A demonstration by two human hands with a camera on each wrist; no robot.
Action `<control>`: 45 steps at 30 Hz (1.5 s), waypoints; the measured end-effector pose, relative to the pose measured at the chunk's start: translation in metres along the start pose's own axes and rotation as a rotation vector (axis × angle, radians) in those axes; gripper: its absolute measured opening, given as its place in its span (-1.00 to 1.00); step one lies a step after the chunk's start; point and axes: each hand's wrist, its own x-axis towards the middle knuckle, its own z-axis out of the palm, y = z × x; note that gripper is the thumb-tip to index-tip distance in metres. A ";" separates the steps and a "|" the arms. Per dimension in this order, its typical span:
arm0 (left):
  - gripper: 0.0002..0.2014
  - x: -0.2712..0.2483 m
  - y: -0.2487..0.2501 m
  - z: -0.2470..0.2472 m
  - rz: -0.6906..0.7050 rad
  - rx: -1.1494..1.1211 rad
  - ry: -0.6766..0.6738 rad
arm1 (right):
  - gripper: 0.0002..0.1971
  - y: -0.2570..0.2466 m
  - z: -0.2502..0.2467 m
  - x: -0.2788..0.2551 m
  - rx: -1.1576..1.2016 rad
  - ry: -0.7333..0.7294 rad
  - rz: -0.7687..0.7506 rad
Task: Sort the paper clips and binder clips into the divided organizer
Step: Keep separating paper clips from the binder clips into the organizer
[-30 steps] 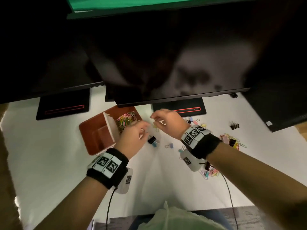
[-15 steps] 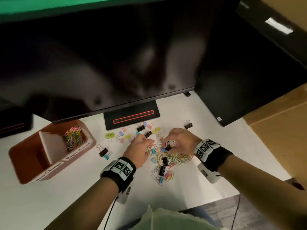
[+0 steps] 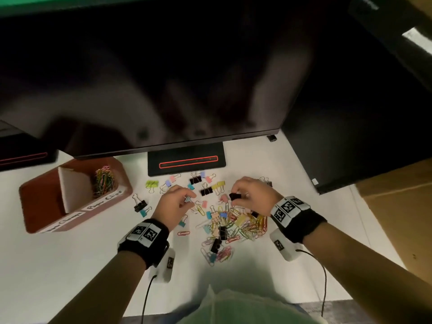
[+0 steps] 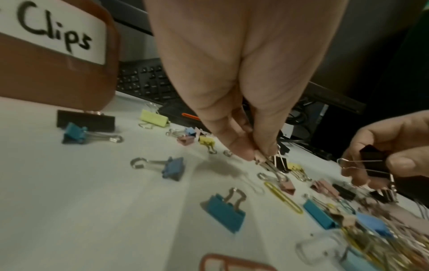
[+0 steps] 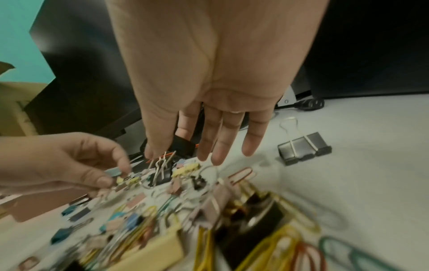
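A brown divided organizer stands at the left, with coloured paper clips in its right compartment. A mixed pile of paper clips and binder clips lies in front of me on the white table. My left hand pinches a small binder clip by its wire handles, just above the table at the pile's left edge. My right hand pinches a black binder clip between thumb and forefinger above the pile's far side; its other fingers are straight.
A dark monitor overhangs the table's far side, its stand base just behind the clips. Loose binder clips lie between pile and organizer. A large black binder clip sits right of my right hand. A cardboard box borders the table's right.
Both hands have moved from the organizer to the pile. The right hand has lifted a black binder clip, and the left hand has pinched a small clip.
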 end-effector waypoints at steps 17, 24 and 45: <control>-0.75 -0.019 -0.005 0.013 0.269 0.352 -0.102 | -0.69 -0.010 0.025 0.005 -0.261 -0.077 -0.228; -0.86 -0.001 -0.005 0.026 0.202 0.380 -0.106 | -0.75 -0.019 0.032 0.018 -0.428 -0.117 -0.155; -0.96 -0.025 -0.007 0.018 0.127 0.130 -0.133 | -0.49 -0.011 0.025 0.004 -0.505 -0.209 -0.153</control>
